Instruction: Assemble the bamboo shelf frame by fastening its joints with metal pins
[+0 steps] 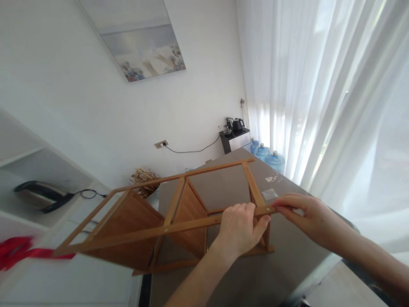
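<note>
A brown wooden shelf rack (150,221) lies on its side across a grey table (287,256), its long frame stretching to the left past the table edge. My left hand (240,230) is wrapped round the nearest frame rail close to the rack's right end. My right hand (303,215) pinches the very tip of that same rail at the corner, fingers pressed together on the wood. Two shelf panels stand on edge inside the frame.
White shelving (38,179) at the left holds a dark appliance with a cord; a red cloth (19,251) lies below it. Blue water jugs (271,158) and a small cabinet with a kettle (234,132) stand by sheer curtains (335,98). A picture hangs on the wall.
</note>
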A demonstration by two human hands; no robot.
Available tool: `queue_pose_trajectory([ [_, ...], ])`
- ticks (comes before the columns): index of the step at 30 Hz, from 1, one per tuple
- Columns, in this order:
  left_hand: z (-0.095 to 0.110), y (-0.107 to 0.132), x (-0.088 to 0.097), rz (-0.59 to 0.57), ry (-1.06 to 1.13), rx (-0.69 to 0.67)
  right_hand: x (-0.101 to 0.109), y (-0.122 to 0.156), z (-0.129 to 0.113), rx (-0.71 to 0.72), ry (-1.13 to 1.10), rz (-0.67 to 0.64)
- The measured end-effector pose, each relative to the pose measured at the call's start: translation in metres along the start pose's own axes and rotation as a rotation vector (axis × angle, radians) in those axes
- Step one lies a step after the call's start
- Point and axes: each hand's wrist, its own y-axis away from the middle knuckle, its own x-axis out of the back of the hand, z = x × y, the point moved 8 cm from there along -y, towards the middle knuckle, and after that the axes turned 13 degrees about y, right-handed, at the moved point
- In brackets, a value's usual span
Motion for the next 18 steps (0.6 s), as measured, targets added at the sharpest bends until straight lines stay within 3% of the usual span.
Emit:
queue_pose_trajectory([
  [2, 0.003, 0.007, 0.001, -0.003, 0.028, -0.061, 0.000, 0.000, 0.000, 0.013, 0.032, 0.026],
  [6, -0.005, 0.017, 0.000, 0.012, 0.024, 0.009, -0.006, -0.001, -0.001, 0.004, 0.092, 0.060],
  [18, -0.008, 0.021, -0.004, 0.065, 0.084, 0.034, -0.016, -0.010, -0.016, 0.116, 0.261, 0.006],
])
